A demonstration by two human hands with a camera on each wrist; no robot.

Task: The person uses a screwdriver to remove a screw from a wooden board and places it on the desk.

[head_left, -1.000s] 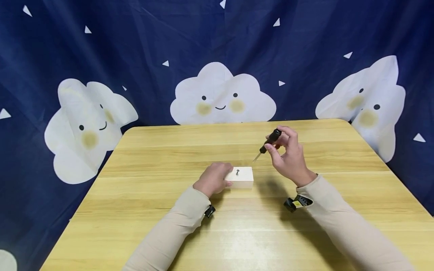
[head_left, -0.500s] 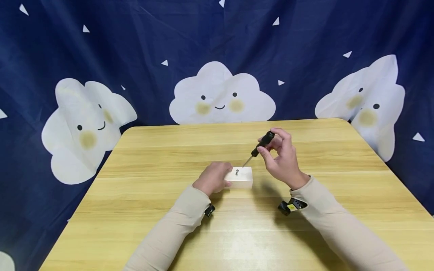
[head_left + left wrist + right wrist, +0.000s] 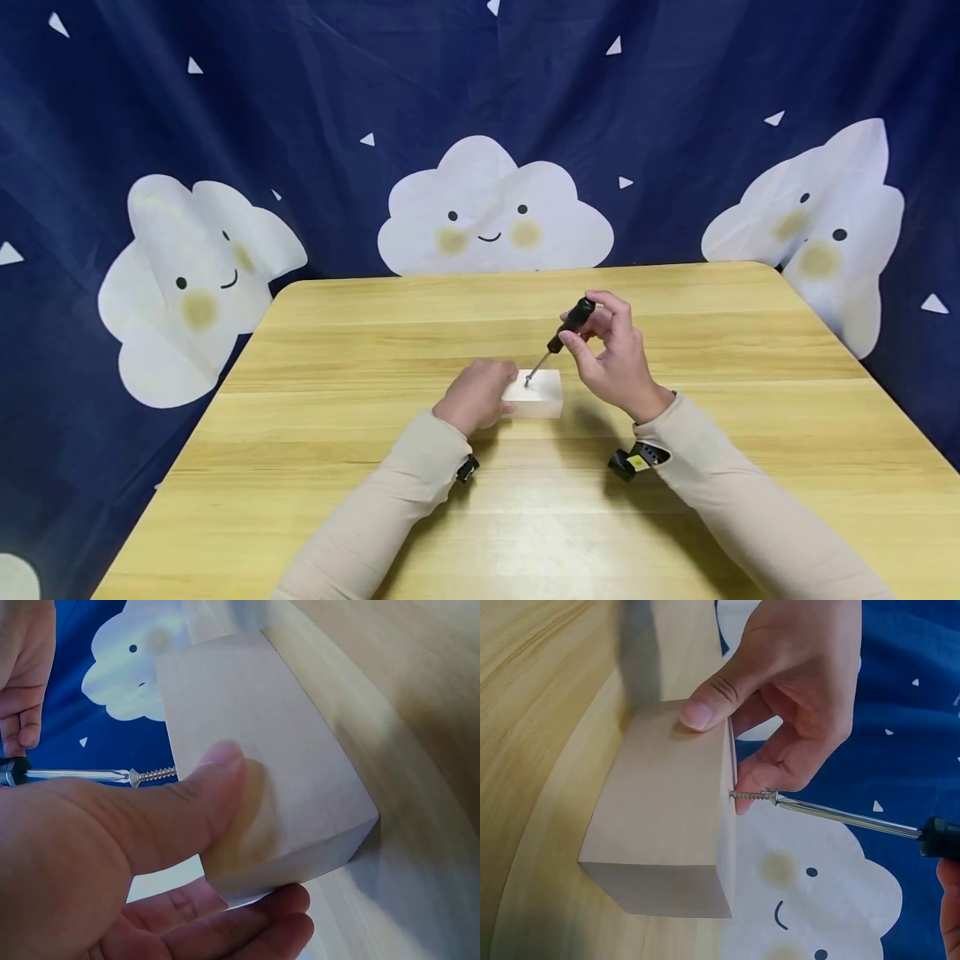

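A pale wooden block (image 3: 545, 394) lies on the table, and my left hand (image 3: 476, 395) grips its left end, thumb on the near side and fingers round the far side. From the block's top face stands a threaded screw (image 3: 754, 796), its shank mostly exposed. My right hand (image 3: 617, 363) holds a screwdriver (image 3: 577, 315) by its black handle, above and right of the block. The metal shaft (image 3: 847, 817) slants down to the left, and its tip meets the screw head. In the right wrist view, only the edge of the right hand shows.
The light wooden table (image 3: 330, 467) extends around both hands. A dark blue curtain (image 3: 330, 67) with white smiling clouds hangs behind its far edge. Black cameras sit at both wrists, the right wrist camera (image 3: 636, 461) having a yellow label.
My right hand has moved left and slightly down, bringing the screwdriver tip from beyond the block's right end onto the screw head. The left hand and block have stayed in place.
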